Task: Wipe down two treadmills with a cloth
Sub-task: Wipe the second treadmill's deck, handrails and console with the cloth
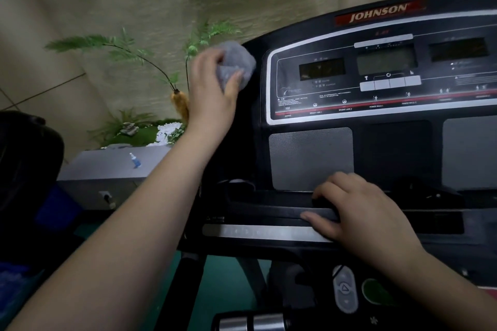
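Beige walling and artificial ferns (113, 45) form the backdrop, left of a Johnson treadmill console (376, 83); green flooring shows below it.

Item: treadmill console. Black housing, red brand strip at the top, three dark display windows, a row of pale buttons beneath the middle window, grey speaker grille (309, 158) under the panel, black front handlebar (269, 209) below that.

Item: grey cloth (236, 62). Bunched into a wad, set against the console's upper left edge, just beside the silver-bordered display panel.

Item: left hand (212, 91). Fingers and thumb curled round the cloth, gripping it against the console's left side.

Item: right hand (357, 212). Resting on the handlebar under the grille, fingers curled over the bar and thumb lying along its front face; a bracing hold.

Item: small blue-and-white bottle (135, 160). Lying on a grey cabinet (113, 169) left of the console, well apart from both hands.

Step in hand, as judged: wiping the console's left rim. Done well, the cloth should be flattened to give more contact, drawn along the rim in overlapping passes, then carried right across the display panel with light pressure so no button is pressed. The braced right hand steadies the reach. Handlebar and grille appear still to do; a second treadmill is not identifiable.
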The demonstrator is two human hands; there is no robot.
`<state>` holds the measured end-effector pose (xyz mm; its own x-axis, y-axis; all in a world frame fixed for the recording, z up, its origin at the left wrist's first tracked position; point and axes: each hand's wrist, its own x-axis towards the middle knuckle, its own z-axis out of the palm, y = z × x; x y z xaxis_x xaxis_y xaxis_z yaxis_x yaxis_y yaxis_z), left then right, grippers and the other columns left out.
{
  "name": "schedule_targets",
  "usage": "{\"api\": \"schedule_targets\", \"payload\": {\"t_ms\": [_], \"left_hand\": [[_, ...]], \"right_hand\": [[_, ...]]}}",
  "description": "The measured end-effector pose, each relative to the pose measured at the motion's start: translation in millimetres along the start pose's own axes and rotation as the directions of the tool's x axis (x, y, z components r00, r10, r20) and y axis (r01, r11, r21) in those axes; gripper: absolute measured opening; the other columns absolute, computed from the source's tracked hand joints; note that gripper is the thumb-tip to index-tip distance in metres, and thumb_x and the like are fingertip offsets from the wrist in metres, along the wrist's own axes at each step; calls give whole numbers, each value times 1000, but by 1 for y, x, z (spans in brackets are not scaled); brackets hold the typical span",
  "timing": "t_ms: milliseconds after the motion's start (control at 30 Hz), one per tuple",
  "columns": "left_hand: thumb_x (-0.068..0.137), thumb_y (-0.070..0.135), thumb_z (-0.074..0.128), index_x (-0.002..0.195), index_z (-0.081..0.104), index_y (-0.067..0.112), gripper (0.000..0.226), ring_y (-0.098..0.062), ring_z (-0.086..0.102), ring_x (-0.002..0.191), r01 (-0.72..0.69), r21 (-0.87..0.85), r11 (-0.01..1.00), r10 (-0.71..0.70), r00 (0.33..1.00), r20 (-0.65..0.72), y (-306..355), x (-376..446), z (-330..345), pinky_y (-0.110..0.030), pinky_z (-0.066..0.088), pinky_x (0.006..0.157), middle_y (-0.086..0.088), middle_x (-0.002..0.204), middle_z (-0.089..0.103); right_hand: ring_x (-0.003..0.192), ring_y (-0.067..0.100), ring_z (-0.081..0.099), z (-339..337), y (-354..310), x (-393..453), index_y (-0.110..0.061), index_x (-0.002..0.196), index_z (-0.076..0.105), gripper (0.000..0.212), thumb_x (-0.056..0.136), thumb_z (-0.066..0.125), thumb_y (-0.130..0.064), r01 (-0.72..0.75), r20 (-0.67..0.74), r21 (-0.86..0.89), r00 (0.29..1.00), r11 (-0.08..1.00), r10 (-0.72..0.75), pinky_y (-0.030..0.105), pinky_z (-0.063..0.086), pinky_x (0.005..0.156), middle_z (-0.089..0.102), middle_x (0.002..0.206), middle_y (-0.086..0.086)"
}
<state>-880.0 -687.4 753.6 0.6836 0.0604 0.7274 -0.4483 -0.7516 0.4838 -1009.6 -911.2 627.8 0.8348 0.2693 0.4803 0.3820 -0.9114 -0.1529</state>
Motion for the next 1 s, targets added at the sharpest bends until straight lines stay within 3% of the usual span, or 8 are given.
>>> {"api": "schedule_targets", "payload": {"t_ms": [67,133,300,400,533,767,867,1000], "left_hand": [[92,18,56,130,54,5,40,-30,39,134,-41,108,993,24,988,152,-7,1,18,-22,21,109,-20,143,43],[93,9,55,131,56,6,38,-29,39,135,-77,139,987,55,986,156,-13,-14,24,-15,18,107,-20,145,41],[84,-3,56,115,68,2,33,-34,59,111,-137,173,975,85,957,277,-42,-68,-6,-10,28,91,-19,119,64],[89,2,57,123,64,12,37,-29,57,112,-103,258,960,6,936,353,-48,-95,-15,-20,36,92,-10,124,63],[92,13,49,124,56,19,33,-32,53,106,-161,417,895,-46,895,444,-37,-107,-5,-36,45,77,-6,127,50],[98,27,43,124,57,19,30,-22,47,118,-161,349,923,-136,712,689,-49,-113,-11,-32,38,93,1,131,51],[99,30,43,124,56,19,30,-20,46,118,-126,336,933,-162,688,707,-43,-111,-9,-28,33,91,1,128,53],[96,28,49,109,60,22,18,-16,49,106,-15,213,977,-143,694,706,-37,-118,-15,-28,36,85,6,109,55]], "right_hand": [[77,17,55,0,0,0,-29,83,59,42,80,43,-67,-1,-8,0,1000,1000,1,32,48,65,51,81,-10],[78,17,55,0,1,0,-29,83,59,41,80,42,-67,3,-2,0,1000,1000,-3,32,48,65,52,81,-10],[78,17,55,-1,0,0,-30,83,60,41,80,41,-67,12,-7,5,1000,1000,-12,31,46,65,53,81,-10],[77,17,54,-1,0,0,-29,82,60,41,80,42,-66,16,-12,6,1000,1000,-16,31,45,65,52,80,-10],[77,17,55,-3,0,-2,-28,84,61,38,79,49,-64,15,-12,3,1000,1000,-15,29,43,65,53,81,-9],[75,18,55,-3,0,-2,-27,83,62,37,79,51,-62,24,-23,-9,999,1000,-24,27,36,63,54,80,-8],[76,18,55,-3,0,-2,-26,83,62,37,79,52,-61,24,-23,-6,999,1000,-25,28,39,62,54,80,-8],[76,18,55,-4,-1,-3,-26,82,62,38,79,51,-62,22,-27,-2,999,1000,-22,29,40,62,55,81,-7]]}}
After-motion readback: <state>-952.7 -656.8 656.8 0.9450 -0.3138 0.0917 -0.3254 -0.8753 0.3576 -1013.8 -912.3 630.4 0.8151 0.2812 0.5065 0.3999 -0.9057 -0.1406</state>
